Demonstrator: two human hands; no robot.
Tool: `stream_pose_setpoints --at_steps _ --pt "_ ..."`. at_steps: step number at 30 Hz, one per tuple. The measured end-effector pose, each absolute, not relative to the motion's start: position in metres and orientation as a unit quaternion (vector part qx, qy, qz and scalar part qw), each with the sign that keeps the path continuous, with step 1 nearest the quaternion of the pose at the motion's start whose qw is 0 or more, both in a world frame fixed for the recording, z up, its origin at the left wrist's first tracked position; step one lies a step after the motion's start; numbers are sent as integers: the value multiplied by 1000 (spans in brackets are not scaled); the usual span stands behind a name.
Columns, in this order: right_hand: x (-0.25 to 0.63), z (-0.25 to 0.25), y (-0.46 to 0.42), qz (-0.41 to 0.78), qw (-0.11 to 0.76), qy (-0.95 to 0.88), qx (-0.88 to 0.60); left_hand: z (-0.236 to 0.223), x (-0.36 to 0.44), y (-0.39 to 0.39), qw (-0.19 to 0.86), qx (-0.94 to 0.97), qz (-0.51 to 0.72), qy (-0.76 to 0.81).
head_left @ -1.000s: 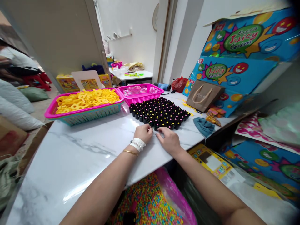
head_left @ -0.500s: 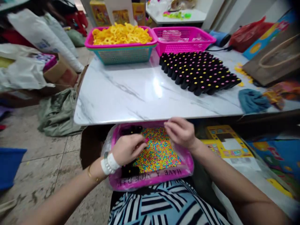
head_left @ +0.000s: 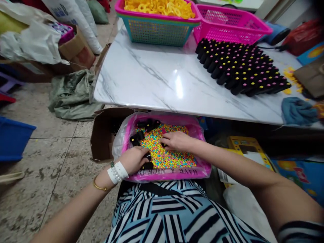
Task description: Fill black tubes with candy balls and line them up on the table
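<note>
A pink tray (head_left: 205, 170) lined with clear plastic rests on my lap, filled with small multicoloured beads (head_left: 162, 158). My left hand (head_left: 133, 160), with a white band and bracelets at the wrist, is closed on a small black tube (head_left: 147, 156) at the tray's left side. Over the middle of the beads, my right hand (head_left: 177, 141) has its fingers bent down around another black piece (head_left: 164, 144), mostly hidden by them. More black tubes (head_left: 149, 125) with coloured dots on their ends lie along the tray's left and far left.
On the marble-patterned table (head_left: 141, 81) stand dense rows of black tubes (head_left: 240, 67) with pink and yellow dots. Behind are a basket of yellow rings (head_left: 159, 30) and a pink basket (head_left: 233, 27). A cardboard box (head_left: 101, 141) sits left of the tray, under the table edge.
My right hand has come down from the tray's far right edge into the beads. The left hand has moved slightly toward the tray's near left. The camera has tilted downward.
</note>
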State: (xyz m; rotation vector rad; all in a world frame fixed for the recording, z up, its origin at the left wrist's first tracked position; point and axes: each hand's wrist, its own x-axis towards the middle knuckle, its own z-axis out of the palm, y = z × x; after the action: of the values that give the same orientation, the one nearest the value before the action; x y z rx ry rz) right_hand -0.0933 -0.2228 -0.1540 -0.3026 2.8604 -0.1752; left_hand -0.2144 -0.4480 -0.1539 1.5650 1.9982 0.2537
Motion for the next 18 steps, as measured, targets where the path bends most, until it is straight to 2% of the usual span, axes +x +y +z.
stream_pose_setpoints --at_steps 8,10,15,18 --pt "-61 -165 -227 -187 108 971 -101 -168 -209 -428 247 575 113 772" --pt "-59 -163 -226 -158 127 975 -89 -165 -207 -424 246 576 122 770" --pt "-63 -150 -227 6 156 986 -54 -164 -202 -418 251 562 168 770" --pt "-67 -151 -233 4 175 979 -108 -168 -200 -418 266 554 173 770"
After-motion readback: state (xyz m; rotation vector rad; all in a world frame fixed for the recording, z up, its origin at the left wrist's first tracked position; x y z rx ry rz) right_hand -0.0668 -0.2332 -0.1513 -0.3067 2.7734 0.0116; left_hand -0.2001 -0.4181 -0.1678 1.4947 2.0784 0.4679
